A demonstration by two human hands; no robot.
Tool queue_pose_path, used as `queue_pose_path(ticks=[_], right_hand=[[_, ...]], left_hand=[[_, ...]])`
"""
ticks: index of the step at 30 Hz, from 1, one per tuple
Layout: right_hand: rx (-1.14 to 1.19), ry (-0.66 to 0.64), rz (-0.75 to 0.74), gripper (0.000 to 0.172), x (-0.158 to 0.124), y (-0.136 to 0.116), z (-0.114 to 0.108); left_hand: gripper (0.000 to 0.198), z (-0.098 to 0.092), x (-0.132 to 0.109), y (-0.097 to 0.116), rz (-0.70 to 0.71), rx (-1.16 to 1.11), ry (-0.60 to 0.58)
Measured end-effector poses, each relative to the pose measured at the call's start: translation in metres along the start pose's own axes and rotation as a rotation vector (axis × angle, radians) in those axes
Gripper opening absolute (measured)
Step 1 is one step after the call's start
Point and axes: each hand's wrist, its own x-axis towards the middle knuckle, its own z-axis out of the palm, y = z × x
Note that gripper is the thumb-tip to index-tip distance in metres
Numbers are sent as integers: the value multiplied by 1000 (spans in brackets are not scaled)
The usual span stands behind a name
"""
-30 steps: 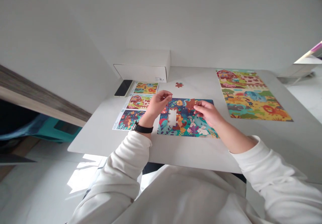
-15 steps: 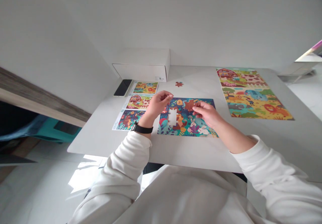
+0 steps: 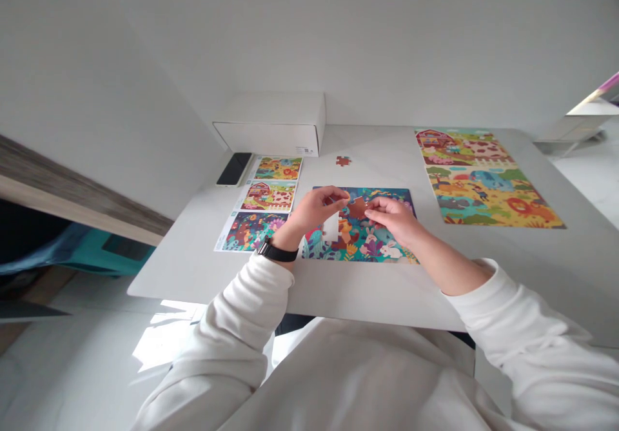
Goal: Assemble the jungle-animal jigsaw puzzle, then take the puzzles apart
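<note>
My right hand [image 3: 389, 219] pinches a brown jigsaw piece [image 3: 356, 209] just over the forest puzzle [image 3: 316, 248]. Close by on the left, my left hand [image 3: 320, 209] has its thumb and fingers curled together at the piece's left edge; its fingertips seem to pinch it there, though the contact is small. The puzzle shows rabbits, a fox and plants on dark blue. A white gap [image 3: 331, 228] is open in its left half, partly behind my left hand. Another brown piece [image 3: 343, 160] lies loose on the table beyond the puzzle.
A reference sheet [image 3: 218, 240] with three small pictures lies at the left. Behind it are a phone [image 3: 235, 169] and a white box [image 3: 268, 137]. Two assembled puzzles, a farm [image 3: 467, 150] and a savanna [image 3: 493, 199], lie at the right of the white table [image 3: 367, 295].
My left hand has moved right, bringing its fingertips to the piece. My right hand has shifted slightly left with the piece. The view has moved a little.
</note>
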Motion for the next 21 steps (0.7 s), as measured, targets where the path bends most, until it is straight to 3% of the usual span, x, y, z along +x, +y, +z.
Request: queue_pose_path(ticks=[8,11,15,18,21], right_hand=[[-145,-66,-124,36,1,4,0],[-158,-59,-154,35,-1,0,-1],[-145,-37,-178,35,-2,-2,-4],[-159,-31,-178,36,-1,-1,-5],[-171,-35,-175,35,-1,0,-4]], left_hand=[[32,-3,-5,8,-2,41,-184],[27,-13,-4,4,-39,31,-154],[29,-40,-2,-5,-134,-47,-14],[25,-53,-3,-7,-238,-25,-48],[20,-53,-4,-8,-339,27,-141]])
